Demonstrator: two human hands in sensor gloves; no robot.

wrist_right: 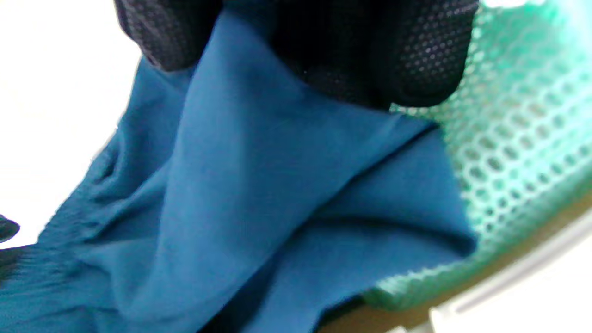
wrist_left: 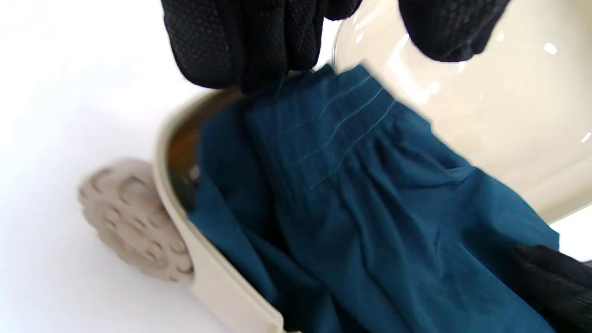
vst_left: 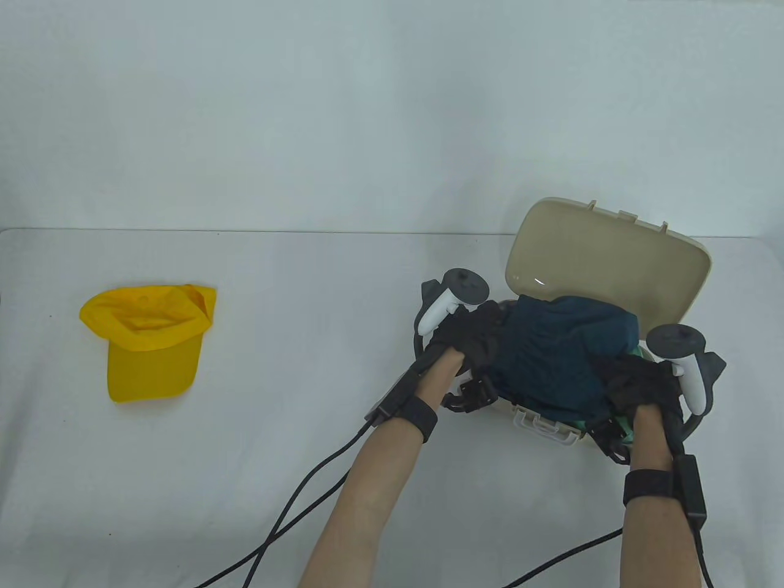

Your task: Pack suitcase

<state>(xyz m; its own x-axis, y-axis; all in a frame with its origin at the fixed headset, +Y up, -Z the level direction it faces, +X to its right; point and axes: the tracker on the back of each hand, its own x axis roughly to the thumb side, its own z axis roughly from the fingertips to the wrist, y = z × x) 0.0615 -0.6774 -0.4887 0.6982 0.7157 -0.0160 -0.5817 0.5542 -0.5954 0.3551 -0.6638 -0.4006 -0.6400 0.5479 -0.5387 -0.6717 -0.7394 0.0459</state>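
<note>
Beige suitcase, teal garment, seemingly green mesh cloth, yellow cap, black gloves

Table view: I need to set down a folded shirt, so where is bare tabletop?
Bare white tabletop runs between the yellow fabric cap and the open beige plastic suitcase. Crowded there: left hand and right hand on dark teal cloth.

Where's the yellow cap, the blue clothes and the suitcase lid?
yellow cap [vst_left: 150, 343], table view, on its crown.
blue clothes [vst_left: 551, 355], table view, middle of the folded cloth.
suitcase lid [vst_left: 606, 257], table view, on its inner face.
</note>
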